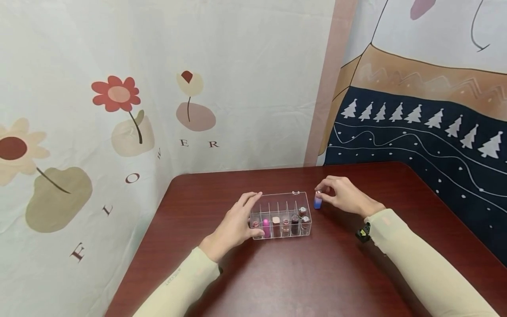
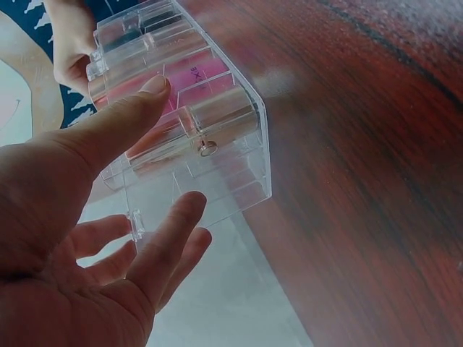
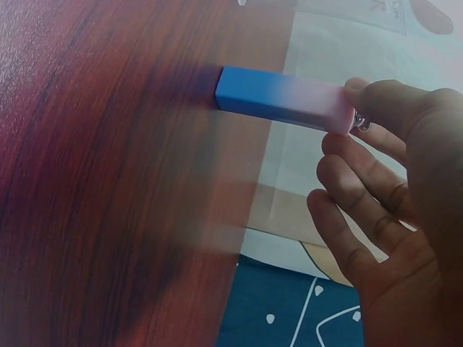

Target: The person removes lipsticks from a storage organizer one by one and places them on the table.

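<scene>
A clear plastic organizer box point(image 1: 273, 200) with thin dividers sits on the table, its front row filled with several small cosmetic tubes. My left hand point(image 1: 235, 222) holds the box at its left end, thumb at the front and fingers toward the back corner. In the left wrist view the thumb lies over a bright pink tube point(image 2: 199, 76) inside. Right of the box, my right hand point(image 1: 344, 196) pinches a square-sided lipstick tube point(image 3: 282, 97) by its top end. This tube fades from blue to pink and stands upright, its blue base close over the tabletop.
The dark red wooden table point(image 1: 253, 281) extends around the box. Printed cloth hangs behind it: a pale flower curtain point(image 1: 253, 88) at the back and left, and a navy tree-patterned one point(image 1: 396, 136) at the right.
</scene>
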A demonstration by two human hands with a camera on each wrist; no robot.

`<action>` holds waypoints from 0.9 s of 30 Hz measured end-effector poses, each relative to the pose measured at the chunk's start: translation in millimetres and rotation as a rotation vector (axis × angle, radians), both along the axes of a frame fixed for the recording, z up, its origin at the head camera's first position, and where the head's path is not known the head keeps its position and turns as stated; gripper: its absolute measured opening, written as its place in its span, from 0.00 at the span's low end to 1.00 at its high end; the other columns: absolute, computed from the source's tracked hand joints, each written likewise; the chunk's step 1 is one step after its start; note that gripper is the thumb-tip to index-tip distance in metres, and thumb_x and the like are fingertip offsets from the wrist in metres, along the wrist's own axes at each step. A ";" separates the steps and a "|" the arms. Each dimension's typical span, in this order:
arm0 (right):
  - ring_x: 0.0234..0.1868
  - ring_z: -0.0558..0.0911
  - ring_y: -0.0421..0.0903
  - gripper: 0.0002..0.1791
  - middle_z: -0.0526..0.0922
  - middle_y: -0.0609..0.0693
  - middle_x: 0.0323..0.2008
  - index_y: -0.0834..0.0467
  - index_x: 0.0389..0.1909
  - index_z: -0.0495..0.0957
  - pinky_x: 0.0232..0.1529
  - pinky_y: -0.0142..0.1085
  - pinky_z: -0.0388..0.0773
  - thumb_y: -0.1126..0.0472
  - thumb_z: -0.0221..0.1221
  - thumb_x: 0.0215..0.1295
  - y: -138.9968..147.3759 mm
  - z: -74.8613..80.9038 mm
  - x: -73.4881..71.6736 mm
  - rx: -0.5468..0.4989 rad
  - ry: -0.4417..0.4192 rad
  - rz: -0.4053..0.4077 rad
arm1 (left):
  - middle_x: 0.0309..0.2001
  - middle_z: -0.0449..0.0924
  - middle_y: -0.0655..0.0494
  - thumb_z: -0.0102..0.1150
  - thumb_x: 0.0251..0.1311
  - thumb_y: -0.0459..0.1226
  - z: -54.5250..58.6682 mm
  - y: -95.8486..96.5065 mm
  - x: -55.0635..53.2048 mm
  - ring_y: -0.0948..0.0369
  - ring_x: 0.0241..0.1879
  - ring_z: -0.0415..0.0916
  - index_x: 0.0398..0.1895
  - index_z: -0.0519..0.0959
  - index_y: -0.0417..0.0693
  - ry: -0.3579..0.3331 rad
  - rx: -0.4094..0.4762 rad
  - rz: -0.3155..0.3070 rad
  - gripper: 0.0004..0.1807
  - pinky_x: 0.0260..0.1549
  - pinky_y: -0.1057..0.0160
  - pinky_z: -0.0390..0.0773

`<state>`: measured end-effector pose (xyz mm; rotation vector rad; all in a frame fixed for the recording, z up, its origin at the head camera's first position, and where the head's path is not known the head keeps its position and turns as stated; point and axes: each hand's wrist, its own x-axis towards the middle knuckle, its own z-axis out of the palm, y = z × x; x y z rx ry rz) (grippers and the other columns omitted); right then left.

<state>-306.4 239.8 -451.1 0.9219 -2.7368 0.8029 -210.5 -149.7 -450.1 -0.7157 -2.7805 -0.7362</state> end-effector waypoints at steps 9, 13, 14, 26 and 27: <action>0.46 0.85 0.44 0.14 0.92 0.49 0.47 0.56 0.57 0.93 0.50 0.46 0.90 0.56 0.77 0.78 -0.9 2.0 0.2 0.053 0.004 -0.020 | 0.82 0.74 0.44 0.97 0.50 0.40 -1.0 1.9 -1.2 0.64 0.33 0.81 0.90 0.68 0.43 -0.007 -0.004 0.004 0.64 0.60 0.46 0.90; 0.47 0.86 0.45 0.14 0.92 0.50 0.48 0.56 0.58 0.93 0.51 0.51 0.91 0.55 0.77 0.78 0.1 1.1 -1.1 0.045 0.014 -0.017 | 0.82 0.73 0.44 0.97 0.51 0.40 0.3 2.8 -1.0 0.63 0.33 0.83 0.90 0.68 0.43 -0.012 -0.005 0.007 0.64 0.59 0.47 0.90; 0.47 0.87 0.46 0.14 0.93 0.51 0.49 0.56 0.58 0.93 0.52 0.52 0.91 0.55 0.77 0.78 0.2 1.4 -0.8 0.043 0.015 -0.017 | 0.82 0.73 0.44 0.97 0.51 0.40 0.3 3.0 -1.0 0.63 0.33 0.83 0.90 0.68 0.43 -0.013 -0.006 0.008 0.64 0.59 0.47 0.90; 0.53 0.90 0.51 0.16 0.91 0.51 0.55 0.56 0.61 0.92 0.59 0.55 0.93 0.59 0.78 0.76 -8.9 16.3 14.0 0.026 0.056 0.014 | 0.82 0.73 0.44 0.97 0.51 0.40 0.3 1.7 -0.4 0.62 0.34 0.86 0.91 0.68 0.43 -0.022 -0.008 0.006 0.64 0.55 0.50 0.92; 0.54 0.90 0.52 0.16 0.91 0.51 0.56 0.56 0.61 0.92 0.59 0.55 0.93 0.59 0.78 0.76 -10.3 18.0 15.6 0.025 0.061 0.021 | 0.82 0.73 0.44 0.97 0.51 0.40 0.2 1.6 -0.6 0.62 0.34 0.87 0.90 0.68 0.43 -0.017 -0.009 0.005 0.64 0.55 0.51 0.92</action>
